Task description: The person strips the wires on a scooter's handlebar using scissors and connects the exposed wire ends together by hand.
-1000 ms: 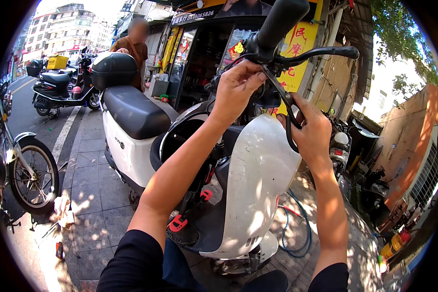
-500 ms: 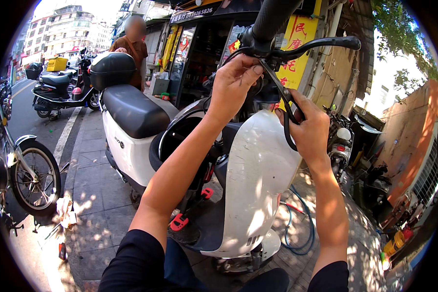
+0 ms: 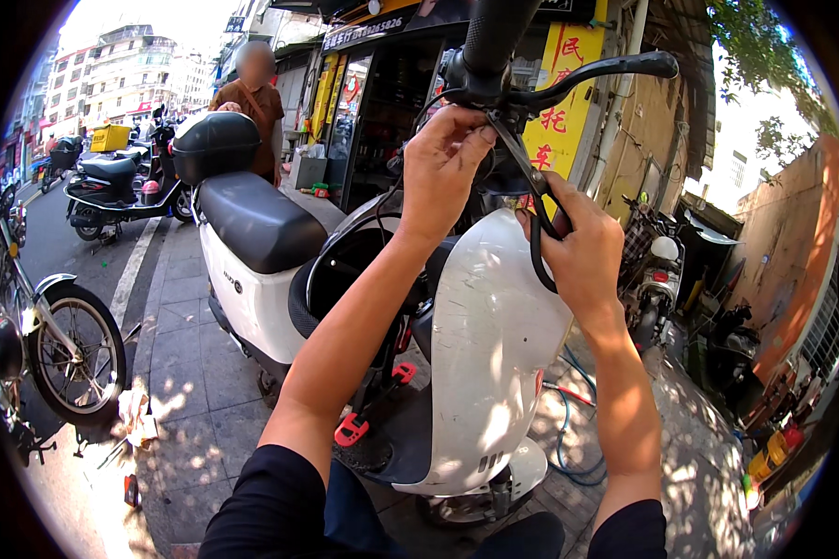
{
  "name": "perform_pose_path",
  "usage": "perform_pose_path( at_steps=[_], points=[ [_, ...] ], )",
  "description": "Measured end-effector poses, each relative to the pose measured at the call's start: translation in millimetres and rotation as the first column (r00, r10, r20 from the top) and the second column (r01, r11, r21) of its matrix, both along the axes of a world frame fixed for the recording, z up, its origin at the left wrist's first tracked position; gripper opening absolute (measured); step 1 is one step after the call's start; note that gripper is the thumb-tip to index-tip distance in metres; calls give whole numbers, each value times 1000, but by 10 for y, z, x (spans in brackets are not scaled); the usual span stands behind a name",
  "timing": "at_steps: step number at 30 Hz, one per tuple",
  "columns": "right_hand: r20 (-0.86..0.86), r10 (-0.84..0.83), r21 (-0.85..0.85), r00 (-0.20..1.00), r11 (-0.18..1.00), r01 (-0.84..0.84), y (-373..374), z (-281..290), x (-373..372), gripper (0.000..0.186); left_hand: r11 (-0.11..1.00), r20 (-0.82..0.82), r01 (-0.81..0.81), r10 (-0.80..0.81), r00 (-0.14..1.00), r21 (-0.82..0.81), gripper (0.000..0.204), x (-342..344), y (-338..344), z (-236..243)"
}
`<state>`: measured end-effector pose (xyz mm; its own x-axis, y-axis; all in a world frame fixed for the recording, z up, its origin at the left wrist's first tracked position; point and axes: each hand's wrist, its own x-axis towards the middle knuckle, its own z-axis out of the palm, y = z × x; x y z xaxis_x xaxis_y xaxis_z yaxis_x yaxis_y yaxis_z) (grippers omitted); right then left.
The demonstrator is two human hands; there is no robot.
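- Bicycle wheel [image 3: 65, 349]: far left of the frame, spoked, with a silver mudguard, standing at the edge of the paved walk.
- Parked scooter [image 3: 112, 182]: upper left, dark, on the road; a yellow box [image 3: 109, 137] sits behind it.
- Person [image 3: 252, 93]: upper left of centre, in a brown top, standing behind a black storage box [image 3: 216, 146].
- Black seat [image 3: 256, 222]: left of centre, on the white scooter body [image 3: 252, 303], just in front of the storage box.
- Left hand [image 3: 443, 168]: upper centre, raised, fingers curled and pinching at the black cables just under the handlebar; its fingertips touch the cable bundle.
- Handlebar grip [image 3: 496, 37]: top centre, black, tilted upward out of the frame.
- Brake lever [image 3: 597, 70]: upper right of centre, black, reaching right from the handlebar.
- Black cable [image 3: 534, 247]: centre right, running down from the handlebar into the right hand.
- White front panel [image 3: 494, 345]: centre, glossy and curved, below both hands.
- Right hand [image 3: 583, 247]: right of centre, fingers closed around the black cable, with a slim tool [image 3: 529, 174] held between handlebar and palm; what kind of tool cannot be told.
- Blue hose [image 3: 569, 438]: lower right of centre, coiled on the paving behind the white front panel.
- Yellow sign [image 3: 569, 102]: upper right, on the shop front behind the brake lever.
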<state>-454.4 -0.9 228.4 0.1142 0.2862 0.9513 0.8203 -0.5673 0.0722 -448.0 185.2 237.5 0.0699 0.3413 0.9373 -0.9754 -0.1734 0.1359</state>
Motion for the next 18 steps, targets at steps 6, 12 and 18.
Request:
perform_pose_path(
  at_steps=[6,12,18],
  points=[
    [53,-6,-13,999,1000,6,25,19,0,48,993,-47,102,-100,994,50,16,-71,83,3],
    [43,6,-31,999,1000,-5,30,18,17,49,989,-120,56,-39,992,139,20,-99,166,11],
    [-304,200,87,931,979,-182,105,-73,-22,52,977,-107,187,-176,979,103,15,-96,152,37]
  ],
)
